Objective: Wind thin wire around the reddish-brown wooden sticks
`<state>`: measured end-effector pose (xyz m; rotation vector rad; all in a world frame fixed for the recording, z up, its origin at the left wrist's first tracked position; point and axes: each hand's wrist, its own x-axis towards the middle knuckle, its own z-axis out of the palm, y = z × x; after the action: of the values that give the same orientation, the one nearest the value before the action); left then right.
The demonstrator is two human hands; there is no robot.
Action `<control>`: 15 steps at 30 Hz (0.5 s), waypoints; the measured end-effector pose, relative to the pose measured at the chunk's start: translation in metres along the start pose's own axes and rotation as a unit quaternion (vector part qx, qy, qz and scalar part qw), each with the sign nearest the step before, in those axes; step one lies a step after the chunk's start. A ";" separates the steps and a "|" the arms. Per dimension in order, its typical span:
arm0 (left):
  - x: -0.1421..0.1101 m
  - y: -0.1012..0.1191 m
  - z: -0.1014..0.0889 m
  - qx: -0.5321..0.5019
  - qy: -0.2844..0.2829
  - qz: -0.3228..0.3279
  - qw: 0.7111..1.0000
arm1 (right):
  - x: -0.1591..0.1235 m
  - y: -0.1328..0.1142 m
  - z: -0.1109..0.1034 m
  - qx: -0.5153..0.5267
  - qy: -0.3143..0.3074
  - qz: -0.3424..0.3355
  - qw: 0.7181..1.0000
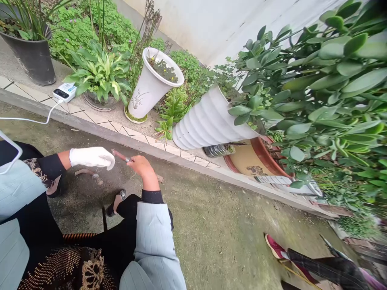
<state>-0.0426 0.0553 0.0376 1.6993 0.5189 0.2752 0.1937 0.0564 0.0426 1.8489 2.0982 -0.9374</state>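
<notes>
— What's in the right grip?
— A short brown stick, clenched near a shiny band on it. The stick points away from the bare fingers toward about ten o'clock.
— And the left grip?
— It wears a white glove, fingers curled down, just beside the stick's far end. I can't tell whether they touch, or whether anything sits inside the curl.
— Anything on the ground?
— Yes, a curved brown piece with a paler end, below the glove, between eight and nine o'clock from the bare hand.
— What stands along the tiled ledge?
— From that same hand, a white flowerpot leans at twelve, a ribbed pot at two. At ten lies a small white device with a cable plugged in.
— Anyone else?
— Toward four o'clock, well apart, another person's red shoe and dark trouser leg.
</notes>
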 end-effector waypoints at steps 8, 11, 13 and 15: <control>0.004 -0.017 -0.007 -0.002 0.161 -0.063 0.985 | -0.011 -0.010 0.004 0.146 -0.348 -0.230 0.897; 0.009 -0.023 -0.002 0.017 0.192 -0.065 0.979 | -0.020 -0.003 -0.007 0.267 -0.294 -0.262 0.880; 0.012 -0.023 0.003 0.020 0.187 -0.064 0.980 | -0.022 0.005 -0.014 0.370 -0.173 -0.243 0.880; 0.013 -0.020 0.009 0.027 0.145 -0.057 0.987 | -0.020 0.013 -0.020 0.449 -0.023 -0.195 0.872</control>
<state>-0.0307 0.0568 0.0154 1.6846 0.8427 0.4303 0.2152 0.0513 0.0642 1.6512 2.2255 -2.3458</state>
